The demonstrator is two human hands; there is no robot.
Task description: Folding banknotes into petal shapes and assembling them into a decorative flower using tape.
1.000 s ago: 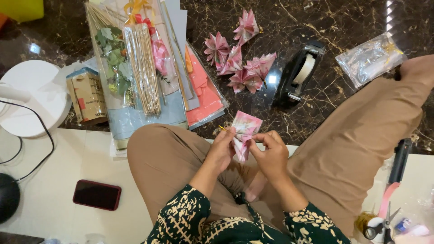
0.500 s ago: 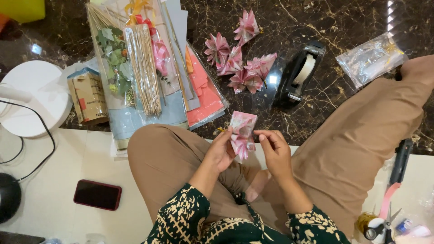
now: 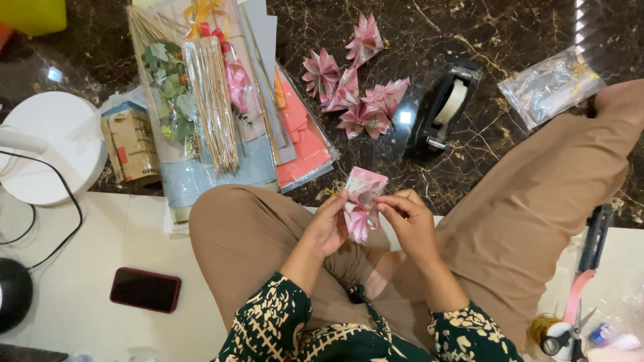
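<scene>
Pink folded paper (image 3: pixel 361 201) pinched between both hands' fingers (image 3: pixel 389 206).

The floor is dark veined marble (image 3: pixel 510 40) at the far side and pale tile (image 3: pixel 87 255) near. On the marble lie 5 folded pink paper flowers (image 3: pixel 349 94), a black tape dispenser (image 3: pixel 444 107), a clear plastic bag (image 3: pixel 549 86) far right, and a stack of wrapped craft supplies (image 3: pixel 215 100) left. A dark red-edged phone (image 3: pixel 145 289) lies on the tile.
</scene>
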